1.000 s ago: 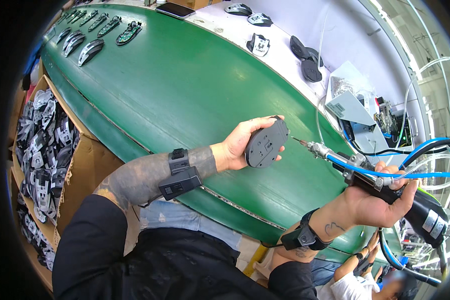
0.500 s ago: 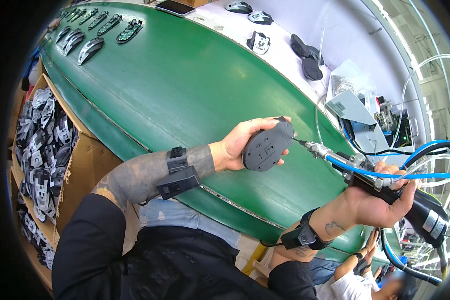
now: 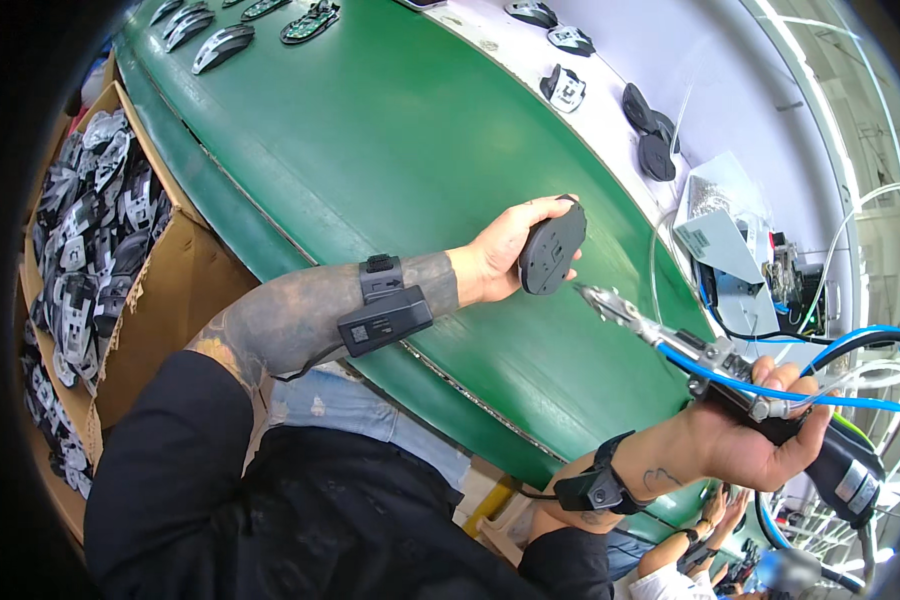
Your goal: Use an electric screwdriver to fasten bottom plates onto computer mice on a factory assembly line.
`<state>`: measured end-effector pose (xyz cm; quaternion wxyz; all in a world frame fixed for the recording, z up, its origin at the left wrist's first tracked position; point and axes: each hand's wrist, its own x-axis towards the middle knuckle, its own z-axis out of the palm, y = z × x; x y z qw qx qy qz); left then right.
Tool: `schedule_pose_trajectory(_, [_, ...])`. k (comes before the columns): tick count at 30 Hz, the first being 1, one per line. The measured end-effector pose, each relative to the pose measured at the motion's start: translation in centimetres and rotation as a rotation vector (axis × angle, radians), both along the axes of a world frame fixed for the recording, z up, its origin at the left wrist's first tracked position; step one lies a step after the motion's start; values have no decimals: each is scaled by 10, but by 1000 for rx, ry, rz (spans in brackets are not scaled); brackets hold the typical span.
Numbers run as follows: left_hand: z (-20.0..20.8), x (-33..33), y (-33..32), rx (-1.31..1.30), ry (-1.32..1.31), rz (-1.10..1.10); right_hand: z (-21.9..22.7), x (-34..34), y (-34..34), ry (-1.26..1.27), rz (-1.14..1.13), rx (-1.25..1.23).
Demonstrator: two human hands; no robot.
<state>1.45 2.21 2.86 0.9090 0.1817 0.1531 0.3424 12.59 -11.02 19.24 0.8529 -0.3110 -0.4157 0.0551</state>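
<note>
My left hand (image 3: pixel 497 254) grips a black computer mouse (image 3: pixel 550 252) over the green belt, its flat underside turned toward the tool. Thumb and fingers wrap around its edges. My right hand (image 3: pixel 760 437) is closed around a black electric screwdriver (image 3: pixel 722 378) with a metal nose and blue air hose. The screwdriver's tip (image 3: pixel 582 289) points at the mouse from the lower right and stands apart from it. A small bit at the very end is blurred.
A cardboard box (image 3: pixel 175 270) full of grey and black mouse shells stands left. Circuit boards (image 3: pixel 310 22) and shells (image 3: pixel 222 48) lie on the far belt (image 3: pixel 400 120). Mouse parts (image 3: pixel 656 157) and a screw feeder (image 3: pixel 720 245) sit on the white ledge. Another person's hands (image 3: pixel 722 512) are lower right.
The screwdriver tip has drawn away from the mouse, leaving a gap. The mouse has tilted to a more edge-on angle in my left hand. The whole view has shifted.
</note>
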Motion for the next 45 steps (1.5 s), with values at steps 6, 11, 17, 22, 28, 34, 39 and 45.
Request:
schedule_pose_trajectory(6, [-4, -4, 2, -24, -112, 14, -11, -17, 8, 33, 74, -35])
schedule_pose_trajectory(11, [-2, -6, 0, -12, -145, 10, -13, -22, 10, 31, 86, -57])
schedule_pose_trajectory(17, [0, -1, -2, -99, -215, -38, -12, -26, 14, 58, 42, -60])
schedule_pose_trajectory(22, [-6, 1, 9, -26, 90, 178, -8, -19, 10, -16, 59, -77])
schedule_pose_trajectory(28, [-5, 2, 0, -52, 56, 91, -3, 3, -17, -116, 222, 44])
schedule_pose_trajectory(34, [-9, 5, -11, -37, -45, -14, -12, -9, -7, -110, 256, -15])
schedule_pose_trajectory(39, [-7, 6, -14, -35, -88, -38, -15, -16, -3, -92, 251, -31])
schedule_pose_trajectory(45, [-8, 6, -15, -20, -120, -80, -16, -17, 0, -124, 267, -45])
